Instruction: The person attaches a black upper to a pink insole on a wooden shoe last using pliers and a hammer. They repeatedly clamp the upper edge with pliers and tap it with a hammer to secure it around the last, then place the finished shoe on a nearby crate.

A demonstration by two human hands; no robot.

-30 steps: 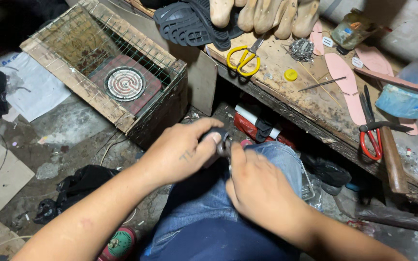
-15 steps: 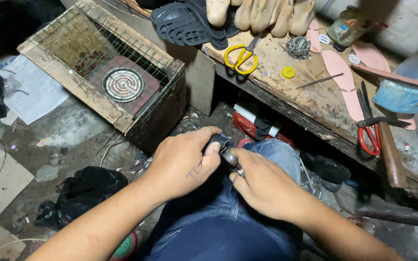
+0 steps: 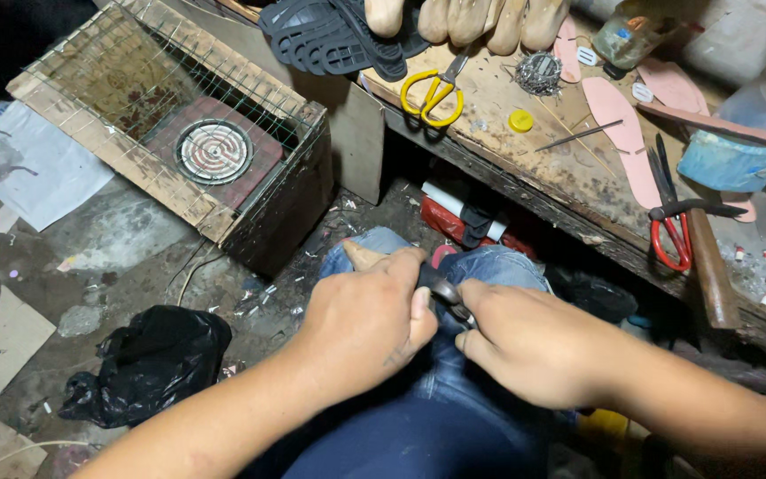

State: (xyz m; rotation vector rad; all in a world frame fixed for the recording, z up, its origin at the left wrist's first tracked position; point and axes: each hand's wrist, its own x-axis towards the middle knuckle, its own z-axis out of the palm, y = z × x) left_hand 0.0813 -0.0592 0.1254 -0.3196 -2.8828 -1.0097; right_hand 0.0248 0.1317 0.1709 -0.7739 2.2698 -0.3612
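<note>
- Work piece: you hold a small dark strap-like piece over your lap, pinched between both hands. Most of it is hidden by your fingers; its exact kind cannot be told. A pale, wood-coloured tip shows above your left knuckles; whether it belongs to the piece cannot be told.
- Left hand: closed, thumb pressed along the near side of the piece, fingers curled over the top.
- Right hand: closed, fingertips gripping the piece's other end, touching the left hand's thumb.
- Progress, as a judgement: the piece is being worked by hand only, with no tool in either hand. No finished item lies on your lap. I judge the work mid-step; how much remains cannot be read from this view.
- Lap: blue jeans under both hands, supporting the work.
- Counter, beyond your knees: yellow-handled scissors, a yellow cap, a thin metal rod, pink insoles, red-handled scissors, none of them in hand.
- Far edge of counter: black shoe soles and pale shoe lasts, stacked just beside each other.
- Floor to your left: a wooden wire-mesh box with a round heating coil inside, and a black plastic bag, well apart from the work.
</note>
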